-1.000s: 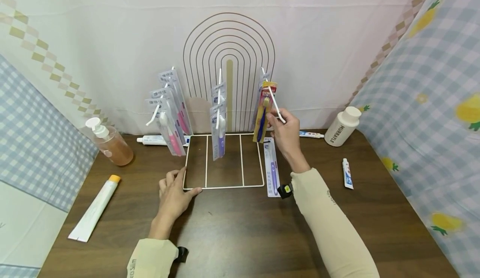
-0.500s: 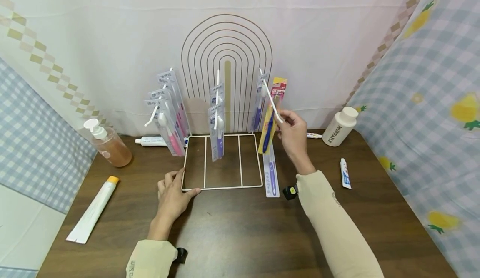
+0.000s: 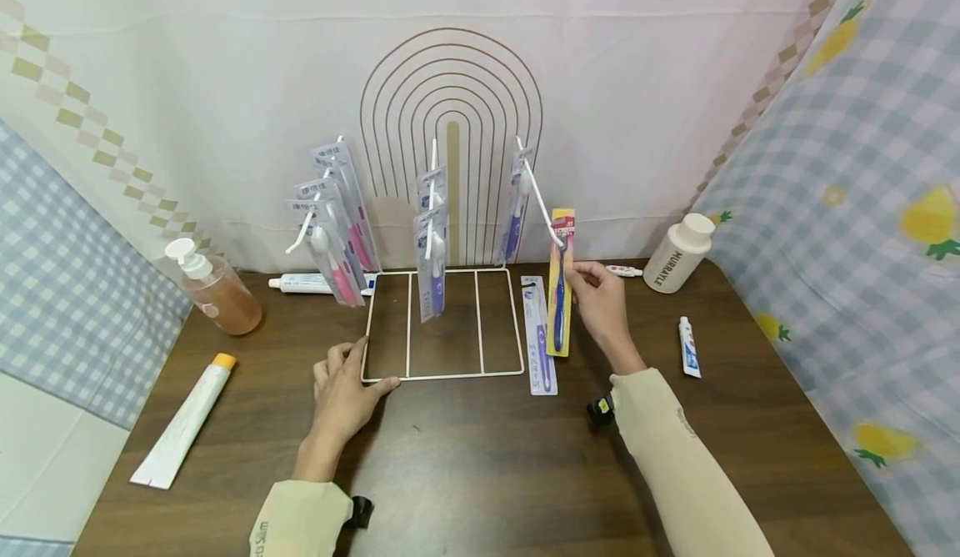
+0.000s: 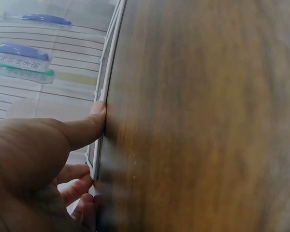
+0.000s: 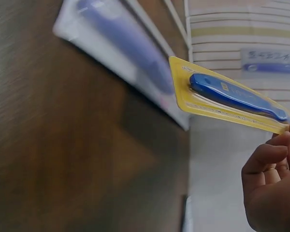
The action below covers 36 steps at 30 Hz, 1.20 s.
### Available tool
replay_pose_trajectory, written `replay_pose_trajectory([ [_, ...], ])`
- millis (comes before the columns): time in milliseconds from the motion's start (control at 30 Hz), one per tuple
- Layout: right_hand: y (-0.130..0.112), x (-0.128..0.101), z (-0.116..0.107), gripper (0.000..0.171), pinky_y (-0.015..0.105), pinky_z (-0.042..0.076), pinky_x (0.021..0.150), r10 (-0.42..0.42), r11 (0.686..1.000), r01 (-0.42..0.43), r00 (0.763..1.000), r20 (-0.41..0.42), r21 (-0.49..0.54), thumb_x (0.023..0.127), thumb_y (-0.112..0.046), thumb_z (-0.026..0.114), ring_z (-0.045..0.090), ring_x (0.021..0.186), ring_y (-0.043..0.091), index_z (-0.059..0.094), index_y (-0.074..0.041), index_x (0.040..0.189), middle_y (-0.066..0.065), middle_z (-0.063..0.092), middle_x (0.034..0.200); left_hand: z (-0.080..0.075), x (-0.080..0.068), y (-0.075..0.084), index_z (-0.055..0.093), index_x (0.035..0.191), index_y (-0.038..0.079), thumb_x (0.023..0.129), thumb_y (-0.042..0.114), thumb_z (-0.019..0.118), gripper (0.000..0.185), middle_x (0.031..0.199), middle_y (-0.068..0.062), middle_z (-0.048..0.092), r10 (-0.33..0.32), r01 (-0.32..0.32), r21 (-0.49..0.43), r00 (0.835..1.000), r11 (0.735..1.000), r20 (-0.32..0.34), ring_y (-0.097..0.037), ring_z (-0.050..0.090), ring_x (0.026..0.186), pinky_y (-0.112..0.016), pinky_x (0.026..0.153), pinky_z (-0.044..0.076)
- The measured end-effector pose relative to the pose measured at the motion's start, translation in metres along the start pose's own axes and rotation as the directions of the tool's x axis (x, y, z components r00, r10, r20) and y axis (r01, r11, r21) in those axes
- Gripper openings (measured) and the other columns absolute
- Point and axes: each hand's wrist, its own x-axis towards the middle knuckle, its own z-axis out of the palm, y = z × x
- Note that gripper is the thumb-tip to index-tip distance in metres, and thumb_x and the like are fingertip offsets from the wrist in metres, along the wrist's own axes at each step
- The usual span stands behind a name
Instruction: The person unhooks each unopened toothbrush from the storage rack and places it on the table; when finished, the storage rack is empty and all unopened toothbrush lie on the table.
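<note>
My right hand (image 3: pixel 602 303) pinches the right edge of a toothbrush in yellow packaging (image 3: pixel 558 298), its blue handle pointing down. The pack hangs upright just below the tip of the rack's right hook, which overlaps its top in the head view. In the right wrist view, thumb and fingertips meet on the toothbrush pack (image 5: pixel 232 96). My left hand (image 3: pixel 345 394) holds the front left corner of a white wire display rack (image 3: pixel 442 377), thumb along the front bar and fingers curled at the side. Packaged toothbrushes hang from its hooks: pink ones (image 3: pixel 341 244) left, purple (image 3: pixel 431 265) middle, blue-purple (image 3: pixel 515 207) right.
A purple toothbrush pack (image 3: pixel 540 348) lies right of the rack. A pump bottle (image 3: pixel 225 294) and white tube (image 3: pixel 183 424) are on the left, another tube (image 3: pixel 303 283) behind the rack. A white bottle (image 3: pixel 678 255) and small toothpaste tube (image 3: pixel 690 348) are on the right.
My right hand has drawn the yellow toothbrush pack forward off the right hook, then moved it right and down. My left hand keeps its place on the rack's corner.
</note>
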Motion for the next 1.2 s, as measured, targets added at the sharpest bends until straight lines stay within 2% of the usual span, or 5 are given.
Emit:
replay_pose_trajectory([
  [367,0.038,-0.006,-0.012,0.035,0.024,0.051,0.063,0.180,0.966,-0.160,0.980,0.081,-0.201,0.116,-0.021,0.068,0.060,0.073,0.009,0.076,0.007,0.135,0.002,0.072,0.088,0.006,0.005,-0.011,0.039,0.174,0.000,0.101,0.030,0.086,0.092,0.167,-0.028,0.040,0.050,-0.051,-0.018,0.998,0.999,-0.041,-0.055,0.032,0.144,-0.072,0.119,0.031],
  [500,0.072,0.005,-0.015,0.035,0.028,0.053,0.066,0.220,0.948,-0.193,0.972,0.079,-0.254,0.113,-0.025,0.072,0.066,0.078,0.013,0.081,0.003,0.131,0.007,0.080,0.097,0.006,0.003,-0.011,0.041,0.174,0.001,0.100,0.034,0.088,0.093,0.164,-0.029,0.042,0.065,-0.065,-0.003,0.996,0.998,-0.054,-0.056,0.034,0.141,-0.071,0.116,0.033],
  [667,0.108,0.018,-0.016,0.030,0.027,0.058,0.072,0.301,0.899,-0.269,0.953,0.039,-0.346,0.110,-0.030,0.077,0.074,0.088,0.013,0.086,-0.006,0.126,0.010,0.086,0.112,0.005,0.002,-0.009,0.043,0.173,0.002,0.099,0.038,0.089,0.094,0.163,-0.029,0.043,0.070,-0.070,-0.003,0.996,0.998,-0.063,-0.056,0.034,0.140,-0.071,0.115,0.033],
  [1033,0.064,-0.003,-0.005,0.029,0.032,0.054,0.071,0.321,0.865,-0.301,0.947,-0.018,-0.402,0.107,-0.026,0.074,0.070,0.086,0.019,0.086,-0.001,0.116,0.015,0.085,0.110,0.006,0.006,-0.013,0.040,0.174,0.001,0.100,0.032,0.088,0.093,0.165,-0.028,0.041,0.054,-0.054,-0.002,0.998,0.999,-0.038,-0.056,0.033,0.143,-0.072,0.118,0.032],
  [1200,0.073,-0.002,-0.005,0.028,0.033,0.054,0.068,0.315,0.858,-0.304,0.948,-0.045,-0.413,0.108,-0.027,0.074,0.071,0.083,0.021,0.087,-0.002,0.114,0.015,0.085,0.106,0.008,0.005,-0.013,0.043,0.172,0.001,0.100,0.035,0.089,0.092,0.162,-0.029,0.043,0.072,-0.072,0.002,0.996,0.997,-0.053,-0.057,0.034,0.140,-0.072,0.117,0.033],
])
